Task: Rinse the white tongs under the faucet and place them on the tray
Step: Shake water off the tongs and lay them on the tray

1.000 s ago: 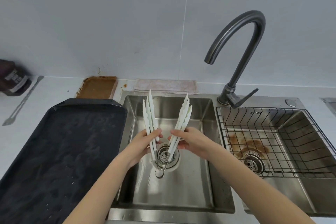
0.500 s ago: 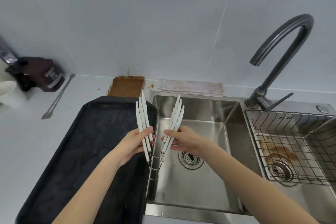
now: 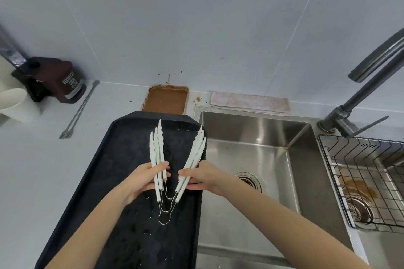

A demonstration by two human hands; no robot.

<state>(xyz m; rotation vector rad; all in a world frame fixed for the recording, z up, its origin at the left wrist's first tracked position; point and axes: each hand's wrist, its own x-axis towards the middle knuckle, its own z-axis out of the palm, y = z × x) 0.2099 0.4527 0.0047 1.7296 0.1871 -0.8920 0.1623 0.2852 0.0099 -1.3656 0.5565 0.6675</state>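
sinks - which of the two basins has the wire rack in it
The right basin, beside the faucet. A wire rack sits in it, over a brown-stained bottom; the left basin holds no rack.

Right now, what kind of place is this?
Likely a kitchen dishwashing counter: a steel sink with a faucet, a wire rack in the next basin, and a black tray on the counter.

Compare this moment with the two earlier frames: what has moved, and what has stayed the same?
Both hands, left hand and right hand, carried the white tongs leftward, from above the sink drain to above the black tray. The grip is unchanged: tongs spread open, one side in each hand, not yet set down.
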